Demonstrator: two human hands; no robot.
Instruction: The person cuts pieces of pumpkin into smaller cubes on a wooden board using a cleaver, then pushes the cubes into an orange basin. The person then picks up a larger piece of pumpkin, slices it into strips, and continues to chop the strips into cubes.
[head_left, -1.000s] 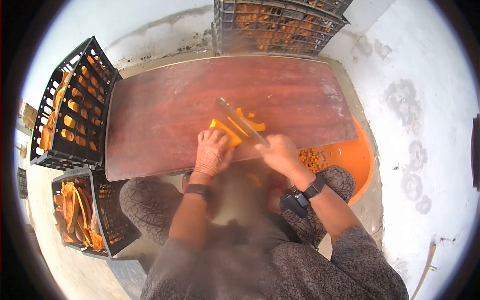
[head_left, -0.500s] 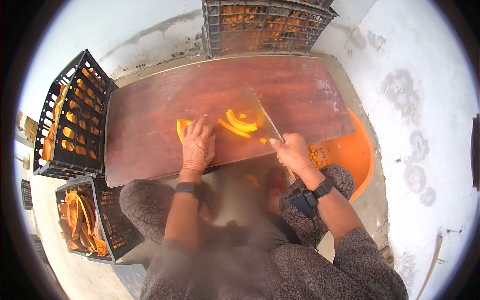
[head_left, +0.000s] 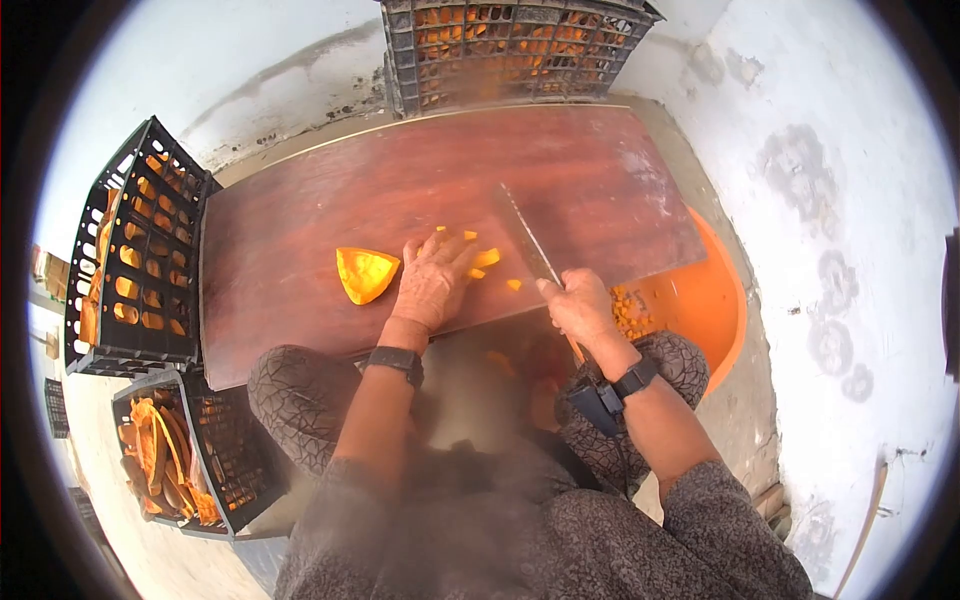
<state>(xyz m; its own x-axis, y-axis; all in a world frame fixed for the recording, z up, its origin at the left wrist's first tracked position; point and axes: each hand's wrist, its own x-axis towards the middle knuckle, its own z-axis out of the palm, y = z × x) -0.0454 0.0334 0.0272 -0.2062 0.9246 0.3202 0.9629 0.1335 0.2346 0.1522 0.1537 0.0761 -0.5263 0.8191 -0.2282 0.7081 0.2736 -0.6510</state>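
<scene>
My right hand point(head_left: 580, 308) is closed round the handle of a long knife point(head_left: 530, 232), whose blade points up and away over the red-brown board point(head_left: 290, 205). Over the yellow-orange strips point(head_left: 484, 260) lies my left hand point(head_left: 435, 280), palm down, its fingertips on or beside them; the strips are partly hidden beneath it. A thick yellow-orange wedge point(head_left: 365, 275) rests on the board just left of that hand. Small cut bits point(head_left: 514, 285) lie between the hand and the knife.
An orange basin point(head_left: 710, 310) with small cubes stands under the board's right end. Black crates filled with orange pieces stand at the left point(head_left: 130, 260), lower left point(head_left: 225, 450) and behind the board point(head_left: 510, 55). A white wall point(head_left: 830, 200) rises at the right.
My left hand has moved right, off the wedge and onto the strips, which now show only partly. The wedge is now in full view. My right hand still holds the knife in nearly the same place.
</scene>
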